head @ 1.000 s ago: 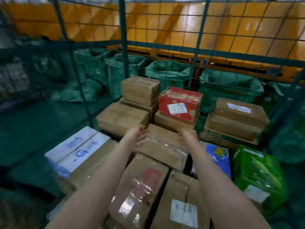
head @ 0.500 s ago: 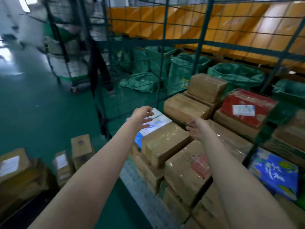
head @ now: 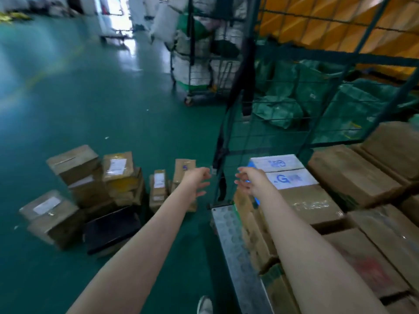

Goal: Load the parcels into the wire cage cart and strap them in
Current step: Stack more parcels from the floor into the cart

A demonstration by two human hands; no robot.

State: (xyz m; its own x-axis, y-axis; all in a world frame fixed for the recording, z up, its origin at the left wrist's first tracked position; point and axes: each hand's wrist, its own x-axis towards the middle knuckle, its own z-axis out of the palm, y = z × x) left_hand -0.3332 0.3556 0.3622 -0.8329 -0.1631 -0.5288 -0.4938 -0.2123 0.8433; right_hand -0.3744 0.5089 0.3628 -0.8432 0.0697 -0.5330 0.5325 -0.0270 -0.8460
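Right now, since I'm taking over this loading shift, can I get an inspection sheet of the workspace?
Surface: glossy green floor; the cart's metal deck edge is bare.
Job's things: wire cage cart is partly loaded with brown parcels and a white box; floor parcels wait outside; a dark strap hangs at the cage corner.
Clutter: black flat item among the floor parcels.
Grips: left hand and right hand are empty, fingers loosely curled.
Cables: nothing seen.
Surroundings: second cart of white sacks; green sacks behind the mesh; orange panels.
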